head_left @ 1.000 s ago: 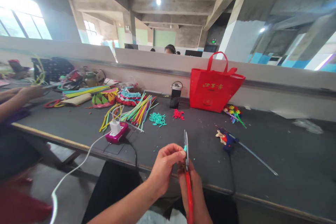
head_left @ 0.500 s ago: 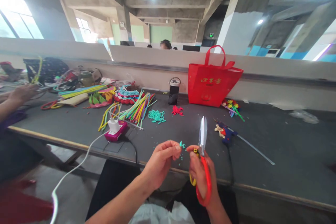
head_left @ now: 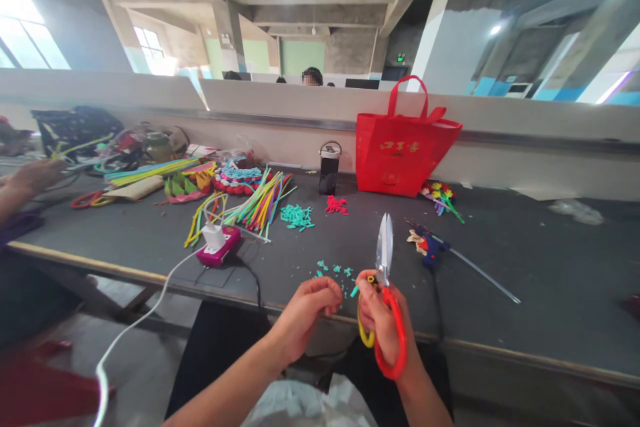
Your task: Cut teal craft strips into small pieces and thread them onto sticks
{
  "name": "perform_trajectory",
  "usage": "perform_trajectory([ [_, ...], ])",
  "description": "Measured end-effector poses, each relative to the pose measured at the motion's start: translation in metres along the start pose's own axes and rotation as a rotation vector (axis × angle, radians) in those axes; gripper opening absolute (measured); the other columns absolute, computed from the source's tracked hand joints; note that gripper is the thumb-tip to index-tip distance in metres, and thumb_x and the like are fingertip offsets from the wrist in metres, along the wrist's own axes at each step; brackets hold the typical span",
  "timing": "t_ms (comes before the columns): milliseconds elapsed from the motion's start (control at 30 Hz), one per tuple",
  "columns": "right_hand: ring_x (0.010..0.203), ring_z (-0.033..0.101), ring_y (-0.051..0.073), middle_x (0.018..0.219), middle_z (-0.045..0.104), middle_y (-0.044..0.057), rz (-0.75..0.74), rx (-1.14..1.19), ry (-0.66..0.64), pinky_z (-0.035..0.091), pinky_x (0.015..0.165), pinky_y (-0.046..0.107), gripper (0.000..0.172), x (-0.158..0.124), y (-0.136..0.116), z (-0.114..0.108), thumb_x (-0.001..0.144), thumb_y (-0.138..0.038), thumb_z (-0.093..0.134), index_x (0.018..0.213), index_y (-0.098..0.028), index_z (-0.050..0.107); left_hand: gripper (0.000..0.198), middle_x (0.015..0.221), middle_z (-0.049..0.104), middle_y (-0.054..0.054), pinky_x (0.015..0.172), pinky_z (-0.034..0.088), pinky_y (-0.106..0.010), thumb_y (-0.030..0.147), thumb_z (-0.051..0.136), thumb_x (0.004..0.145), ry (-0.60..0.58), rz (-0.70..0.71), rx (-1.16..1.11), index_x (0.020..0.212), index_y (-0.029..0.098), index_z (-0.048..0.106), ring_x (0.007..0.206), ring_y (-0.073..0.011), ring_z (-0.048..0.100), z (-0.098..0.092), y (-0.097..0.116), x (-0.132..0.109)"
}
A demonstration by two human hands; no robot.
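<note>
My right hand [head_left: 383, 317] is closed around a pair of scissors [head_left: 385, 250] with one red and one yellow handle loop. Their blades point up and away from me, nearly together. A short teal piece [head_left: 355, 291] sticks out at the right fingertips. Beside it, my left hand [head_left: 311, 310] is closed with curled fingers, and I cannot make out anything in it. Teal scraps [head_left: 336, 269] are scattered on the dark table just beyond both hands. Farther back lie a pile of teal pieces [head_left: 297, 216] and a smaller pile of red pieces [head_left: 337, 205].
Pipe cleaners [head_left: 263, 203] lie left, behind a magenta power block [head_left: 219, 246] with a white charger and cable. A bottle [head_left: 329, 168] and a red bag [head_left: 406, 153] stand at the back. A glue gun [head_left: 429, 247] lies right. Another person's hand [head_left: 37, 177] is at far left.
The left fingertips have curled in, and the teal piece seen at them is gone from there. More teal scraps show on the table. A teal piece now shows at the right fingertips.
</note>
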State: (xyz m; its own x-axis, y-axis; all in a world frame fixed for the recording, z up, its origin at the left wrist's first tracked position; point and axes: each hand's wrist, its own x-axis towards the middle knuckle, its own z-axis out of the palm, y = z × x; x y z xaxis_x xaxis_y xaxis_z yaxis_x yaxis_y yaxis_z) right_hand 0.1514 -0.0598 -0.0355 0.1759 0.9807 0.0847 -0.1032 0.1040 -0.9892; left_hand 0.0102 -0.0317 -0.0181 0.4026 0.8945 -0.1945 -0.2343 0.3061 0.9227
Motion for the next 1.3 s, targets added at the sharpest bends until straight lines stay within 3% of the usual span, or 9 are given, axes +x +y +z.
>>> perform_trajectory([
  [100,0.041,0.026,0.005,0.052,0.028,-0.01,0.049,-0.013,-0.009,0.023,0.036,0.015,0.031,-0.002,-0.001,0.0,0.086,-0.05,0.054,0.085,-0.019,0.053,0.011,0.066,0.052,0.002,0.063,0.034,-0.022,0.027,0.063,0.072,0.104,0.182,0.217,0.07,0.016,0.06,0.064,-0.0113,0.044,0.0,0.003,-0.001],
  [200,0.042,0.029,0.006,0.054,0.032,-0.009,0.001,-0.108,-0.002,0.026,0.037,0.016,0.03,-0.004,-0.001,0.001,0.087,-0.049,0.052,0.084,-0.019,0.053,0.012,0.071,0.056,0.0,0.069,0.038,-0.024,0.028,0.062,0.076,0.076,0.344,0.441,0.073,0.016,0.062,0.071,-0.0133,0.048,0.003,0.006,-0.001],
  [367,0.044,0.039,0.009,0.057,0.046,-0.005,-0.098,-0.296,0.001,0.032,0.041,0.019,0.029,-0.003,0.001,0.002,0.091,-0.045,0.045,0.083,-0.019,0.056,0.01,0.064,0.056,0.0,0.063,0.037,-0.024,0.022,0.063,0.072,0.122,0.413,0.634,0.063,0.016,0.061,0.064,-0.0127,0.048,0.008,0.004,0.001],
  [467,0.049,0.048,0.011,0.06,0.053,-0.003,-0.134,-0.386,0.012,0.038,0.047,0.02,0.029,-0.004,-0.002,0.002,0.092,-0.043,0.042,0.084,-0.019,0.056,0.011,0.061,0.055,0.0,0.06,0.035,-0.023,0.021,0.064,0.07,0.161,0.344,0.524,0.061,0.016,0.061,0.061,-0.0119,0.046,0.008,0.004,0.001],
  [633,0.068,0.063,0.017,0.078,0.066,0.002,-0.186,-0.6,0.035,0.046,0.063,0.025,0.024,-0.016,0.004,0.005,0.089,-0.04,0.044,0.098,-0.02,0.055,0.011,0.064,0.054,0.001,0.062,0.034,-0.022,0.024,0.068,0.071,0.156,0.201,0.044,0.067,0.015,0.062,0.061,-0.0097,0.043,0.007,0.01,-0.001],
  [733,0.064,0.066,0.018,0.077,0.069,0.002,-0.118,-0.65,0.022,0.046,0.058,0.024,0.024,-0.026,0.021,0.008,0.086,-0.038,0.047,0.102,-0.021,0.053,0.008,0.064,0.053,0.002,0.064,0.034,-0.021,0.02,0.069,0.07,0.146,0.194,-0.099,0.068,0.015,0.062,0.062,-0.0089,0.044,0.009,0.014,-0.005],
  [900,0.048,0.063,0.017,0.061,0.066,-0.002,-0.011,-0.71,0.027,0.037,0.044,0.023,0.024,-0.033,0.033,0.016,0.083,-0.039,0.051,0.1,-0.024,0.055,0.011,0.062,0.052,0.003,0.063,0.034,-0.021,0.02,0.07,0.071,0.091,0.157,-0.172,0.068,0.015,0.061,0.06,-0.0085,0.046,0.012,0.015,-0.01],
  [1133,0.055,0.065,0.018,0.068,0.069,0.0,-0.076,-0.755,-0.016,0.04,0.05,0.023,0.021,-0.042,0.005,0.021,0.089,-0.033,0.045,0.106,-0.023,0.052,0.011,0.063,0.054,0.002,0.063,0.035,-0.022,0.021,0.072,0.07,0.05,0.135,-0.165,0.066,0.015,0.063,0.062,-0.0097,0.047,0.01,0.015,-0.011],
  [1300,0.058,0.067,0.019,0.066,0.069,0.0,-0.084,-0.788,-0.018,0.041,0.051,0.023,0.022,-0.041,0.008,0.019,0.09,-0.034,0.042,0.104,-0.023,0.054,0.011,0.064,0.055,0.001,0.064,0.035,-0.022,0.021,0.073,0.068,0.051,0.119,-0.181,0.065,0.015,0.064,0.062,-0.0095,0.046,0.012,0.016,-0.012],
])
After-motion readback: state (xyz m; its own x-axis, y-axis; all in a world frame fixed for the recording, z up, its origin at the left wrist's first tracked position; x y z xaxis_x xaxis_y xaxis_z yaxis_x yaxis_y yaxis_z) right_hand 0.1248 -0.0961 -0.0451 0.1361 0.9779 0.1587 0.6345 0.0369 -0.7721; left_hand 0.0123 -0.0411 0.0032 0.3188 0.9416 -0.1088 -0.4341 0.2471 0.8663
